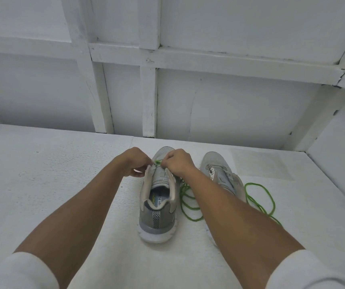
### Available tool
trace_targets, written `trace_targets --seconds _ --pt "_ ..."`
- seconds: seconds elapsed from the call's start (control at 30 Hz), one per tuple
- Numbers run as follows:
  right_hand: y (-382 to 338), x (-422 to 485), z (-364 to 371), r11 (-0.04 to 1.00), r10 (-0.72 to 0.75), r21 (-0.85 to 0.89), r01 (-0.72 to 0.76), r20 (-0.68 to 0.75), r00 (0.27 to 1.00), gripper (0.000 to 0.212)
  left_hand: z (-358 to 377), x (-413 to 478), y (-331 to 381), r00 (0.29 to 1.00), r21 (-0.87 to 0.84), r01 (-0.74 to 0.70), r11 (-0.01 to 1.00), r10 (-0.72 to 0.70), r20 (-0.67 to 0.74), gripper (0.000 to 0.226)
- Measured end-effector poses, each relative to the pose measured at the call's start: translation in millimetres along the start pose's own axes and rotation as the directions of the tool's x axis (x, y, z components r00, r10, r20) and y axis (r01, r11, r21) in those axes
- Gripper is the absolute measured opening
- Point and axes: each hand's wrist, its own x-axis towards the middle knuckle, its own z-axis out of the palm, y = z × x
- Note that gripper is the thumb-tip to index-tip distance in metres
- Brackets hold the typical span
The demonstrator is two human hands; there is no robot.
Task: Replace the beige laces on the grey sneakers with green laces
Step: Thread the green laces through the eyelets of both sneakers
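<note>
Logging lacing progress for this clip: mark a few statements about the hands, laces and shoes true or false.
1. The left hand and right hand both pinch the green lace. True.
2. The green lace is fully threaded and tied. False: long loose loops lie on the surface beside the shoes.
3. The sneaker being laced has its heel toward the camera. True.
4. The second sneaker stands to its left. False: it stands to its right.
</note>
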Motion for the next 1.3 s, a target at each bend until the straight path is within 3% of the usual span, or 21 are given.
trace_targets --seconds 0.47,0.6,0.77,0.87,0.93,0.97,1.03,1.07,1.1,1.13,1.17,1.2,1.23,1.27,1.3 --pt "-1 2 5 0.999 0.01 -0.052 -0.011 -0.007 1.0 0.009 1 2 -3 1.0 -0.006 0.004 1.0 -0.004 -0.021 0.003" --pt "-3 3 9 0.999 0.016 -0.051 -0.017 -0.019 1.0 0.01 8 6 -8 0.997 0.007 -0.027 1.0 0.027 -0.067 0.016" --pt "-9 3 8 0.995 0.001 -0.096 -0.003 -0.019 1.0 0.014 8 4 -13 0.999 -0.073 -0.048 0.996 0.046 -0.025 0.018" --pt "-15 -7 -6 0.986 -0.04 -0.159 0.04 0.001 0.999 0.014 1 4 -16 0.994 -0.257 -0.097 0.962 0.081 -0.074 0.017" --pt "-16 -23 -15 0.982 -0.059 -0.179 0.054 -0.022 0.998 0.018 -19 11 -19 0.98 -0.525 -0.172 0.833 0.092 -0.175 0.015" --pt "-15 -35 -18 0.983 -0.055 -0.176 0.048 -0.035 0.998 0.024 -36 14 -19 0.971 -0.691 -0.208 0.692 0.063 -0.229 0.016" --pt "-10 -62 -21 0.986 -0.029 -0.166 0.02 -0.051 0.998 0.036 -83 19 -17 0.954 -0.919 -0.282 0.277 -0.02 -0.299 0.019" --pt "-6 -74 -22 0.989 -0.014 -0.15 0.005 -0.061 0.998 0.039 -105 18 -14 0.941 -0.938 -0.334 0.096 -0.027 -0.338 0.02" --pt "-2 -85 -22 0.993 0.001 -0.122 -0.009 -0.068 0.998 0.04 -123 16 -10 0.922 -0.923 -0.386 0.009 -0.027 -0.386 0.022" --pt "2 -94 -21 0.996 0.016 -0.085 -0.022 -0.068 0.998 0.039 -132 12 -4 0.902 -0.903 -0.429 0.034 -0.025 -0.43 0.026" --pt "4 -100 -20 0.998 0.03 -0.047 -0.033 -0.067 0.997 0.037 -132 7 1 0.881 -0.871 -0.468 0.148 -0.006 -0.474 0.027" --pt "6 -104 -18 0.999 0.037 -0.016 -0.038 -0.074 0.997 0.036 -122 5 6 0.864 -0.806 -0.483 0.342 0.037 -0.502 0.025" --pt "7 -106 -17 0.999 0.035 0.007 -0.035 -0.084 0.996 0.036 -104 4 7 0.856 -0.662 -0.468 0.585 0.116 -0.503 0.024" --pt "8 -108 -16 0.999 0.032 0.024 -0.03 -0.095 0.995 0.035 -80 3 4 0.872 -0.413 -0.419 0.809 0.23 -0.433 0.025" --pt "9 -108 -15 0.999 0.03 0.038 -0.026 -0.103 0.994 0.035 -54 3 -2 0.901 -0.084 -0.369 0.926 0.333 -0.279 0.023"
